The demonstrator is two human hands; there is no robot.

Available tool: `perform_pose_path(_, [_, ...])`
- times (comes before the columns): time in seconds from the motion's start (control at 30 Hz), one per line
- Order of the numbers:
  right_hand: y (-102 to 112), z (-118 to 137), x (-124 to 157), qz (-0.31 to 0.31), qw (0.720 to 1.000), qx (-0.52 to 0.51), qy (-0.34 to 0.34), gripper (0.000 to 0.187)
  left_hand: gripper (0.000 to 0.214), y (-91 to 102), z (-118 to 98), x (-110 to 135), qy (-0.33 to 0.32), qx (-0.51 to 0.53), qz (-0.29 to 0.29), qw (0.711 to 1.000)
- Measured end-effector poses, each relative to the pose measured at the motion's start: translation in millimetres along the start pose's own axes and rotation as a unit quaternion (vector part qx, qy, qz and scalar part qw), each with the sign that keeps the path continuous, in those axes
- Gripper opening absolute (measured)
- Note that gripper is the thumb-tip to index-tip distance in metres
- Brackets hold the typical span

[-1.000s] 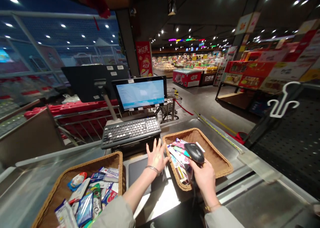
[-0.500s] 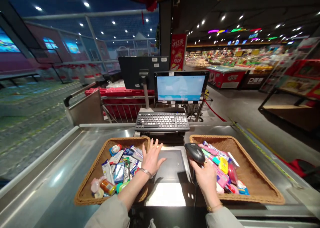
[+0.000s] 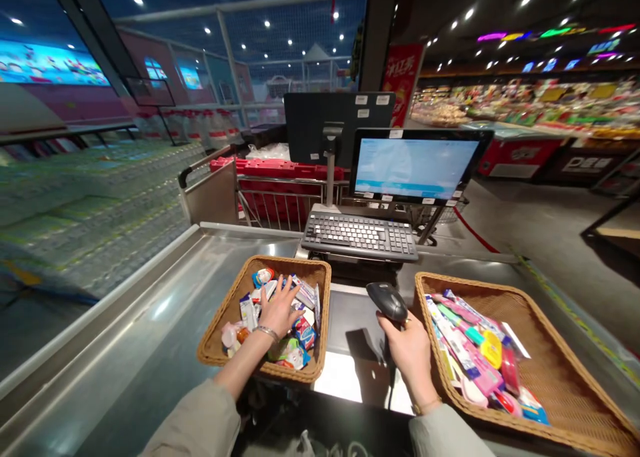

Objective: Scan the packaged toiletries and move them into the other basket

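This is a shop, by its look a supermarket, seen from the cashier's side of a checkout. A long metal counter (image 3: 165,303) carries a keyboard (image 3: 360,235), with a lit screen (image 3: 415,167) behind it and a second monitor (image 3: 335,127) showing its back. A handheld scanner (image 3: 387,301) hangs over the counter, between two woven baskets (image 3: 565,383) of small packaged goods (image 3: 491,349). Beyond, to the right, stand a red chest freezer (image 3: 520,151) and long, colourful displays (image 3: 495,110) of goods under spotlights and neon signs (image 3: 555,33). A red banner (image 3: 400,67) with white writing hangs near the middle, and shrink-wrapped packs (image 3: 95,197) are stacked at left.
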State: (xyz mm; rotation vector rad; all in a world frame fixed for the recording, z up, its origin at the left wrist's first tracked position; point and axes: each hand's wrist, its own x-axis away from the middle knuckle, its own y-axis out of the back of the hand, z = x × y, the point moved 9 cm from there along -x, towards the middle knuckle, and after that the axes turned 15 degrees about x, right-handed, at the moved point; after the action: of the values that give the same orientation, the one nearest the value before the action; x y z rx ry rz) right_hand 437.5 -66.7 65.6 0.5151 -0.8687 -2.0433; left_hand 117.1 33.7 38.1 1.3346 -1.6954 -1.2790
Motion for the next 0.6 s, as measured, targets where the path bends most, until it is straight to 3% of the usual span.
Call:
perform_pose_path(0.17, [-9, 7, 3, 0.014, 1.0, 0.011, -0.001, 0.049, 0.064, -13.5, 23, 4, -0.02, -0.022, 0.043, 0.999])
perform_pose_path(0.37, [-13, 7, 7, 0.019, 1.0, 0.016, -0.005, 0.049, 0.067, -33.2, 27, 3, -0.066, -0.05, 0.118, 0.99])
perform_pose_path(0.6, [-17, -2, 11, 0.028, 0.999, 0.024, -0.018, 0.05, 0.064, -46.5, 32, -9, -0.085, -0.083, 0.144, 0.982])
